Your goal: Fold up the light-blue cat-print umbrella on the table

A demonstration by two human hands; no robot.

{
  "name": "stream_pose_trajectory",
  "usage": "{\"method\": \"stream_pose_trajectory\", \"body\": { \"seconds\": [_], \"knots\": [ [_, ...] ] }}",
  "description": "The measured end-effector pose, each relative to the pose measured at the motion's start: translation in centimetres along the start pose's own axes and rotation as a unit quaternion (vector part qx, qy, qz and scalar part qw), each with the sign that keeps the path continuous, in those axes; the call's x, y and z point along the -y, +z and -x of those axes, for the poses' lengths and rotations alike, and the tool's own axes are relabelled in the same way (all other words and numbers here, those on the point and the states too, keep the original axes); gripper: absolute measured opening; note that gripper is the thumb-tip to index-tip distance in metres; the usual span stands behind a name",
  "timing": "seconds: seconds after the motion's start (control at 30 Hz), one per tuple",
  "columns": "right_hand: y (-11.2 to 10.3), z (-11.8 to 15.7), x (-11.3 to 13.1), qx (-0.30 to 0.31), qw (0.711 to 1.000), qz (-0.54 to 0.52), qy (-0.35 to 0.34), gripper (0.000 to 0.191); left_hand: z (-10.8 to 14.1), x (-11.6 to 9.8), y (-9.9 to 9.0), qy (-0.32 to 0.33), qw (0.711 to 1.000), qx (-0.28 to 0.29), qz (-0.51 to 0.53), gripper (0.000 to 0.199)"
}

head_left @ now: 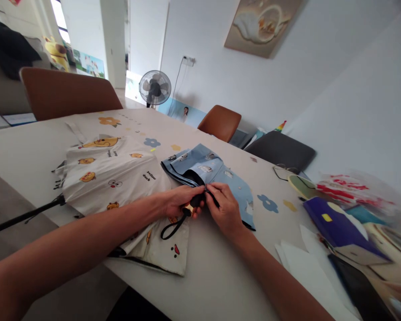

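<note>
A blue folding umbrella (232, 178) with small animal prints and dark edging lies loosely folded on the table. My left hand (180, 201) is closed around its black handle, which has a gold-coloured end and a black wrist loop (171, 228). Close against it, my right hand (225, 208) has its fingers bent at the base of the blue cloth beside the handle; what they pinch there is partly hidden. Under my left forearm rests a white umbrella (133, 176) with yellow duck prints, half folded, its black shaft (25, 216) sticking out past the table's left edge.
The pale table (200, 276) has flower decorations. Along its right side are glasses (284, 171), a purple box-like item (341, 223), white papers (302, 272) and a plastic bag (357, 191). Brown chairs (70, 93), a dark chair (280, 149) and a fan (155, 88) stand beyond.
</note>
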State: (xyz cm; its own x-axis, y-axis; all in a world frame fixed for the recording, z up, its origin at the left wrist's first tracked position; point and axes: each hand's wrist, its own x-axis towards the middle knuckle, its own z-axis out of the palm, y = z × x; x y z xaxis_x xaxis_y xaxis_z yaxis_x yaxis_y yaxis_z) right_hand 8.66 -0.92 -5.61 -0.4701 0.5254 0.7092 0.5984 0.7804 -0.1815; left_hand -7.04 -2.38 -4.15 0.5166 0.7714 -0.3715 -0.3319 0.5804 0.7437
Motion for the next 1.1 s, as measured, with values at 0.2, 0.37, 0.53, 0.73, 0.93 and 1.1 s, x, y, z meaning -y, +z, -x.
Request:
{"method": "stream_pose_trajectory", "body": {
  "seconds": [0.2, 0.37, 0.53, 0.73, 0.93, 1.1],
  "knots": [
    [0.33, 0.5, -0.12, 0.003, 1.0, -0.018, 0.022, 0.025, -0.12, 0.12, -0.14, 0.0, 1.0, 0.011, 0.013, 0.026],
    [0.13, 0.54, 0.05, 0.024, 0.999, -0.018, 0.035, 0.026, -0.39, 0.29, -0.43, 0.004, 1.0, 0.021, 0.015, 0.024],
    [-0.26, 0.38, 0.35, 0.039, 0.994, -0.076, 0.067, 0.025, -0.54, 0.38, -0.58, 0.021, 0.999, 0.015, -0.047, 0.026],
    [-0.3, 0.38, 0.25, 0.05, 0.99, -0.104, 0.081, 0.029, -0.62, 0.21, -0.48, 0.022, 0.995, -0.02, -0.096, 0.022],
    [-0.33, 0.0, 0.15, 0.056, 0.988, -0.116, 0.088, 0.028, -0.42, -0.03, -0.19, 0.007, 0.994, -0.042, -0.101, 0.022],
    [-0.65, -0.26, 0.06, 0.032, 0.985, -0.137, 0.101, 0.023, -0.12, -0.25, 0.01, -0.01, 0.995, -0.044, -0.088, 0.02]
  ]
}}
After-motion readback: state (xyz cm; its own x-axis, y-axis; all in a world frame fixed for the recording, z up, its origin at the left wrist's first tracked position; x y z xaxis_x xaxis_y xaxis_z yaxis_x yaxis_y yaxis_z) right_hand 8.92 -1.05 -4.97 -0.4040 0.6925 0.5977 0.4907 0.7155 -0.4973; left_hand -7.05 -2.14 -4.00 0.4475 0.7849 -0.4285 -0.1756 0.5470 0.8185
